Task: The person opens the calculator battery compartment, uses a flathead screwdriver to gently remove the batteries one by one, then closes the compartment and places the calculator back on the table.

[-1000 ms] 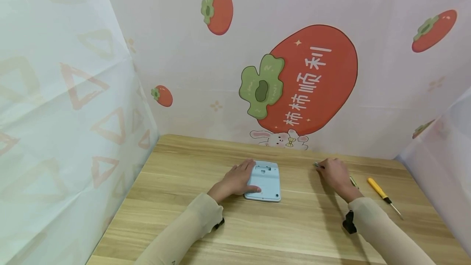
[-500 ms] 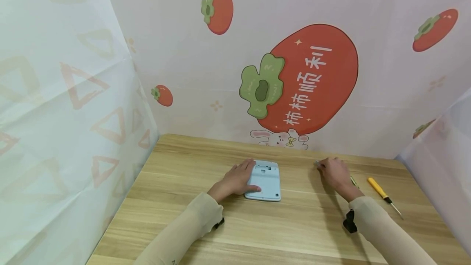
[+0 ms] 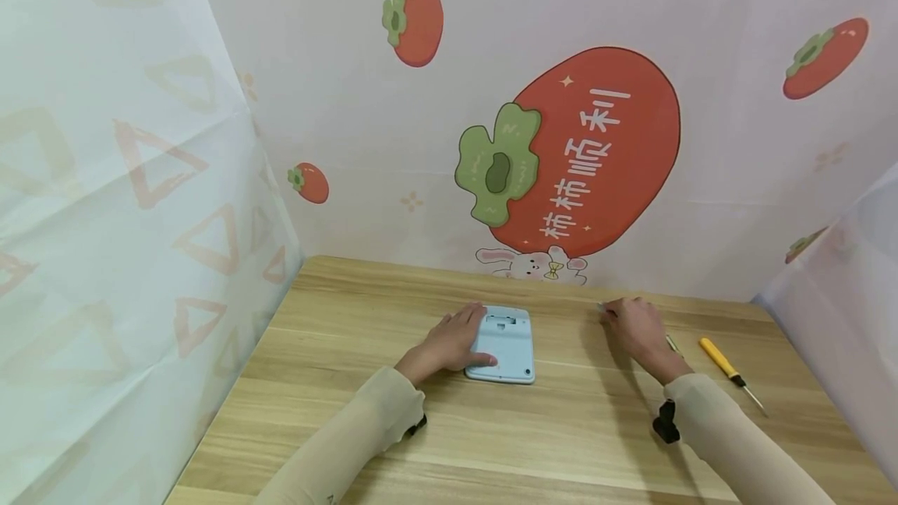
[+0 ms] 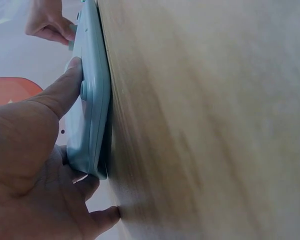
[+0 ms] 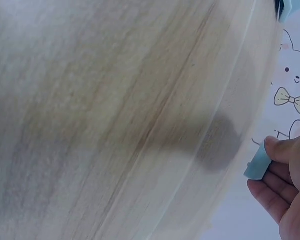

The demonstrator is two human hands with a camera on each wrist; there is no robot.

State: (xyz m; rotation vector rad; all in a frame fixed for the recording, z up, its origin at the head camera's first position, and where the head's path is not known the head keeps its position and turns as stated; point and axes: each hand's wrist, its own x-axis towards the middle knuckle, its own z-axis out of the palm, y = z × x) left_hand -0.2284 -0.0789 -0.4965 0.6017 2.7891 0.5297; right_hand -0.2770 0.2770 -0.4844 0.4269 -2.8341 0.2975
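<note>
A flat light blue device (image 3: 512, 349) lies on the wooden table, its back with a recessed compartment facing up. My left hand (image 3: 452, 339) holds it from the left side. In the left wrist view the thumb (image 4: 65, 87) presses on its surface while the other fingers bend around its end. To the right, my right hand (image 3: 638, 333) pinches a small light blue cover piece (image 5: 260, 162) between thumb and fingers, apart from the device.
A yellow-handled screwdriver (image 3: 722, 361) lies on the right of the table (image 3: 561, 443). Beside the right wrist is a small slim item (image 3: 672, 344), partly hidden. A persimmon-printed sheet (image 3: 365, 115) stands behind the table.
My right hand shifts very slightly and the small cover piece turns a little in its fingers. My left hand and the device stay in place.
</note>
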